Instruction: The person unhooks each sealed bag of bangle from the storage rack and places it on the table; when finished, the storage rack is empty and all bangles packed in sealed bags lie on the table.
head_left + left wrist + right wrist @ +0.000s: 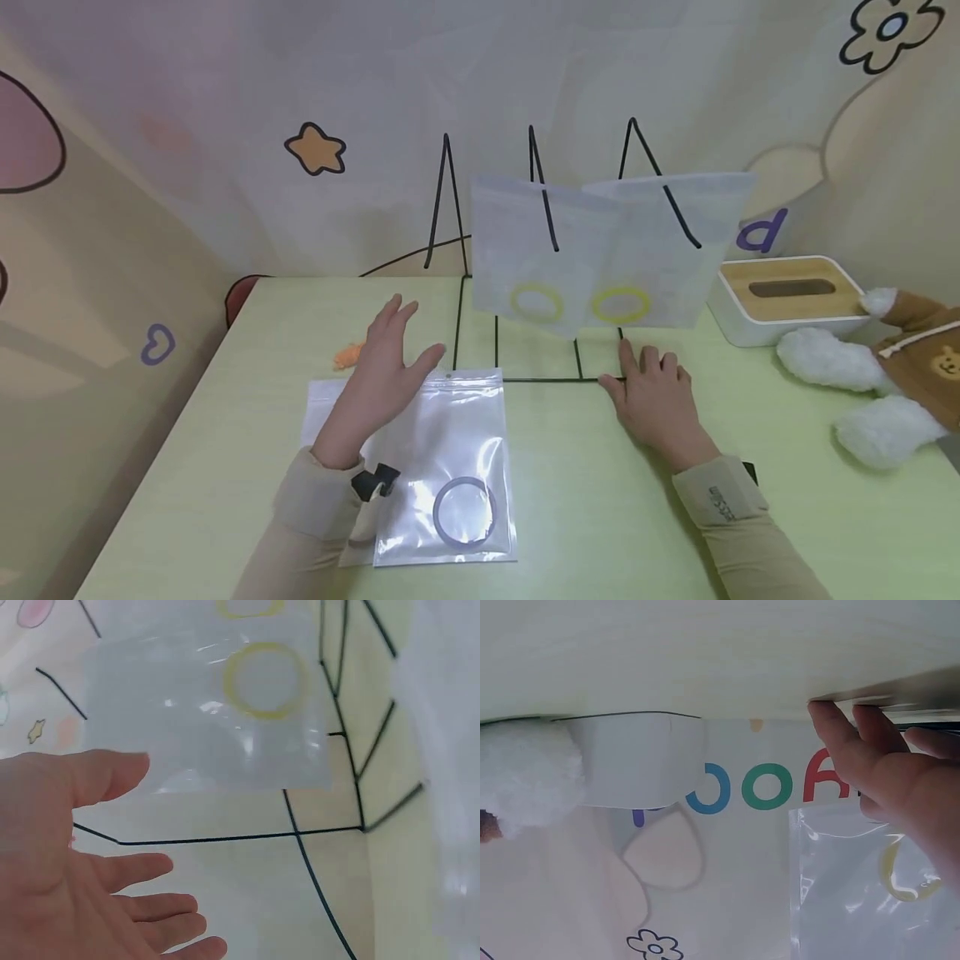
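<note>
A black wire rack (551, 380) with pointed uprights stands on the table. Two clear bags hang from its hooks, a left bag (536, 250) and a right bag (660, 250), each with a yellow ring in it. My right hand (656, 404) rests at the rack's front right corner, thumb and index fingertip at the base wire. Left of the rack, my left hand (378, 375) is held with fingers spread and nothing in it. Below it lies a clear zip bag (420, 442) containing a grey ring (464, 512), overlapping another bag (318, 408), partly hidden by my forearm.
A small orange object (347, 357) lies behind my left hand. At the right stands a white tissue box (795, 292) with a wooden lid, beside a plush toy (918, 350) in brown clothes. A printed cloth (375, 75) hangs behind the table.
</note>
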`<control>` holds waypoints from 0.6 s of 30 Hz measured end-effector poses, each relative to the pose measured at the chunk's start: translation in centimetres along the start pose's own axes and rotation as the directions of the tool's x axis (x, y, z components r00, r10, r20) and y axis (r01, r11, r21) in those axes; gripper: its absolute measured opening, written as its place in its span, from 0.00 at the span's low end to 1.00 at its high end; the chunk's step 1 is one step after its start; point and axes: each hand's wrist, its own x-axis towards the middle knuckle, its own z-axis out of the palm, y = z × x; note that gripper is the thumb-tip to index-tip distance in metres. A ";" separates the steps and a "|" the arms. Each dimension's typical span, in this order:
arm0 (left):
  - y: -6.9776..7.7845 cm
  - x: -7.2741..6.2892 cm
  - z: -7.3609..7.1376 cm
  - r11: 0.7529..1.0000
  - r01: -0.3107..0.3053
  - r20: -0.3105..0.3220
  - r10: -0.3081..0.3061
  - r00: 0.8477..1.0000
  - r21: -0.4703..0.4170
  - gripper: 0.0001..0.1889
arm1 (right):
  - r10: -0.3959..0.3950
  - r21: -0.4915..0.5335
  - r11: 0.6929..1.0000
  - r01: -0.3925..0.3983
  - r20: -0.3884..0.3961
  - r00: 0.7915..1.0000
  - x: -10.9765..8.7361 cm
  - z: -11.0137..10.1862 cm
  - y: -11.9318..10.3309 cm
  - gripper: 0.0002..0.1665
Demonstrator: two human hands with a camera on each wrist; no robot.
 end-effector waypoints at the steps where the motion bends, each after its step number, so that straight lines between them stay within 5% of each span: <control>1: 0.3 0.3 -0.2 0.999 0.005 -0.017 -0.006 1.000 -0.032 0.35 | -0.001 0.002 1.000 0.001 -0.004 1.000 0.0 0.0 0.0 0.38; 8: 1.5 2.1 -1.0 0.979 -0.025 -0.159 -0.008 0.987 -0.200 0.31 | 0.017 0.034 0.999 -0.018 0.027 0.999 0.0 -0.1 0.1 0.39; 18: 2.9 5.0 -1.2 0.886 -0.106 -0.304 -0.041 0.952 -0.451 0.28 | 0.018 0.056 0.998 -0.019 0.019 1.000 0.2 -0.1 0.3 0.39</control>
